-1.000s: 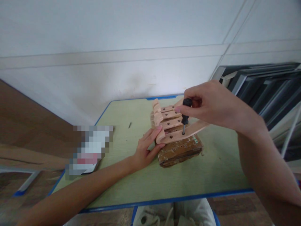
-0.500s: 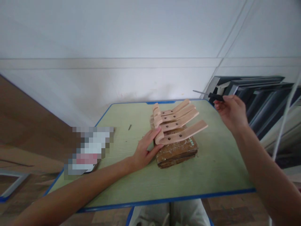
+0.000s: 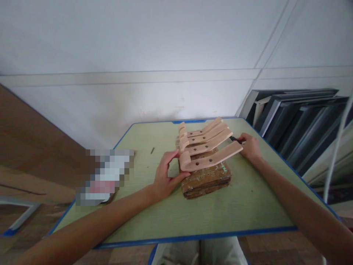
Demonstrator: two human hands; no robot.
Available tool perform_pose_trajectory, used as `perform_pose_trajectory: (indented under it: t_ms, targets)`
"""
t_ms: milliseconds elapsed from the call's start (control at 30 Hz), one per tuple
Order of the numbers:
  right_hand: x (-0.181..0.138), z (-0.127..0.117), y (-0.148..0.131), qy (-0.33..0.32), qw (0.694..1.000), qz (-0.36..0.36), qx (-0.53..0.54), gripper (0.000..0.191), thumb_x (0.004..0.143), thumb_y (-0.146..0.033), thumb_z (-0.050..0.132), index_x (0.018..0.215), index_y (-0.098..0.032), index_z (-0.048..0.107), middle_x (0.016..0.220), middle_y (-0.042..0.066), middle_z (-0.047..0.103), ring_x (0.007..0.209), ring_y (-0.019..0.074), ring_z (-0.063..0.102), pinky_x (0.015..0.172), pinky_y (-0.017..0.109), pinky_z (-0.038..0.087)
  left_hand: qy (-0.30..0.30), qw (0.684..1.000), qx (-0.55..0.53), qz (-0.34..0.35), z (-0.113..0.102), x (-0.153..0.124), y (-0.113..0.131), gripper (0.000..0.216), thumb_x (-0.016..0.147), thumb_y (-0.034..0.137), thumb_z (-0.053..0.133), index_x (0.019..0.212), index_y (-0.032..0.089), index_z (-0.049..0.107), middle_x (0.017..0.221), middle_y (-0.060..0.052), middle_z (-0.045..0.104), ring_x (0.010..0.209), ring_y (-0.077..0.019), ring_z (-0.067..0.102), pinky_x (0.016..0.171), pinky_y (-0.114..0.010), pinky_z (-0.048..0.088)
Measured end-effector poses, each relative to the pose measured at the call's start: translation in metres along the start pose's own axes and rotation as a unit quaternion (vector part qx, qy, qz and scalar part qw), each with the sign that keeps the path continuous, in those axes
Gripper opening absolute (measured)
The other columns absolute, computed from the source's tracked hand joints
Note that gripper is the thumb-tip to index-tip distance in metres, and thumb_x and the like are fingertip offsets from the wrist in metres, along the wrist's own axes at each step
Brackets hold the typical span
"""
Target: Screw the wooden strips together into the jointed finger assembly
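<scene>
Several pale wooden hooks (image 3: 204, 147) lie side by side, each a bent strip with two dark holes and a curled left end. They rest across a taped brown cardboard block (image 3: 206, 182). My left hand (image 3: 167, 173) is closed around the curled end of the nearest hook, thumb on the near side and fingers on the far side. In my right hand (image 3: 249, 147) is a screwdriver (image 3: 234, 139) with a black handle, held low over the table just right of the hooks. Its shaft is hidden behind the wood.
A small dark screw (image 3: 152, 150) lies on the pale green table (image 3: 154, 221), which has a blue edge. At its left sits a pixelated flat object (image 3: 107, 176). Dark framed panels (image 3: 303, 117) lean against the wall on the right. A white cord (image 3: 335, 147) hangs nearby.
My right hand has come down and left with the screwdriver, from above the table's right edge to beside the hooks. My left hand's fingers have shifted slightly on the nearest hook.
</scene>
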State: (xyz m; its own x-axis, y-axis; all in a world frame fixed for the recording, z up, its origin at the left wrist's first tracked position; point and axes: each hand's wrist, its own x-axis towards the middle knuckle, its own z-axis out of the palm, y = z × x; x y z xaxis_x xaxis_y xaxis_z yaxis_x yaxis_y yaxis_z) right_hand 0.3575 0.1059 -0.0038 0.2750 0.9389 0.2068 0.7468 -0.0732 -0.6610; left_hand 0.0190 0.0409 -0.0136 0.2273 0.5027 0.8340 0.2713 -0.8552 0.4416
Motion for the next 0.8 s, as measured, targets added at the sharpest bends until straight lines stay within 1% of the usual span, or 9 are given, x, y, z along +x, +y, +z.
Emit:
perform_pose_trajectory:
  t_ms: [100,167,233,333,400,433,467,633,800]
  targets:
    - [-0.002,-0.001,-0.001,-0.005,0.999,-0.028,-0.042,0.029,0.092,-0.036,0.053,0.111,-0.015,0.058,0.112,0.008,0.059,0.098,0.0168,0.059,0.085,0.037,0.052,0.017,0.998,0.02,0.05,-0.005,0.003,-0.001,0.066,0.083,0.05,0.062,0.136,0.021,0.037,0.107,-0.009,0.055,0.092,-0.0206,0.057,0.078,-0.036,0.054]
    - [-0.003,-0.001,0.0,-0.01,0.997,-0.044,-0.062,0.029,0.092,-0.036,0.053,0.111,-0.015,0.058,0.112,0.008,0.06,0.097,0.0167,0.059,0.085,0.037,0.052,0.008,0.997,0.039,0.065,-0.013,0.011,0.0,0.05,0.091,0.043,0.048,0.134,0.02,0.038,0.106,-0.01,0.054,0.094,-0.0208,0.055,0.077,-0.036,0.053]
    - [-0.002,0.0,0.001,-0.015,0.996,-0.056,-0.075,0.028,0.092,-0.036,0.053,0.111,-0.015,0.058,0.111,0.008,0.06,0.097,0.0164,0.059,0.085,0.036,0.052,-0.017,0.995,0.083,0.056,-0.025,0.025,0.0,0.036,0.092,0.032,0.046,0.126,0.02,0.044,0.103,-0.009,0.055,0.093,-0.0201,0.055,0.077,-0.035,0.051]
    - [0.0,0.001,0.005,-0.013,0.995,-0.065,-0.081,0.028,0.092,-0.036,0.053,0.11,-0.015,0.058,0.11,0.007,0.06,0.095,0.0161,0.06,0.084,0.036,0.053,-0.115,0.963,0.238,-0.044,-0.05,0.051,-0.006,0.02,0.088,0.025,0.051,0.107,0.02,0.053,0.095,-0.006,0.057,0.084,-0.0184,0.057,0.077,-0.032,0.049]
    - [0.001,0.001,0.007,-0.007,0.995,-0.062,-0.08,0.028,0.092,-0.036,0.053,0.11,-0.015,0.059,0.109,0.007,0.06,0.094,0.0158,0.06,0.083,0.035,0.053,-0.2,0.908,0.336,-0.152,-0.068,0.066,-0.016,0.019,0.087,0.028,0.05,0.102,0.018,0.054,0.096,-0.007,0.058,0.085,-0.0195,0.058,0.079,-0.033,0.047]
    - [0.002,0.001,0.008,-0.005,0.995,-0.058,-0.079,0.028,0.092,-0.036,0.053,0.11,-0.015,0.059,0.109,0.007,0.06,0.094,0.0157,0.06,0.083,0.035,0.053,-0.249,0.867,0.376,-0.21,-0.075,0.071,-0.022,0.02,0.086,0.03,0.051,0.103,0.019,0.054,0.099,-0.007,0.059,0.086,-0.0197,0.058,0.079,-0.032,0.046]
    - [0.003,0.001,0.008,-0.004,0.995,-0.053,-0.078,0.028,0.092,-0.036,0.053,0.11,-0.015,0.059,0.109,0.007,0.06,0.094,0.0157,0.06,0.082,0.035,0.053,-0.275,0.848,0.387,-0.235,-0.083,0.075,-0.03,0.02,0.083,0.032,0.054,0.098,0.018,0.056,0.096,-0.007,0.061,0.083,-0.0203,0.059,0.075,-0.032,0.045]
    - [0.002,0.0,0.007,-0.01,0.996,-0.034,-0.078,0.029,0.092,-0.036,0.053,0.11,-0.014,0.058,0.109,0.007,0.06,0.094,0.0159,0.06,0.082,0.035,0.053,-0.328,0.794,0.396,-0.323,-0.101,0.078,-0.071,0.025,0.077,0.042,0.058,0.074,0.017,0.06,0.075,-0.008,0.065,0.069,-0.0231,0.06,0.061,-0.03,0.041]
    - [0.001,0.0,0.005,-0.01,0.997,-0.033,-0.067,0.029,0.092,-0.036,0.053,0.11,-0.014,0.058,0.108,0.007,0.06,0.093,0.0156,0.06,0.082,0.035,0.053,-0.364,0.775,0.362,-0.368,-0.097,0.079,-0.093,0.02,0.07,0.036,0.063,0.061,0.018,0.06,0.068,-0.005,0.067,0.067,-0.0216,0.062,0.061,-0.028,0.041]
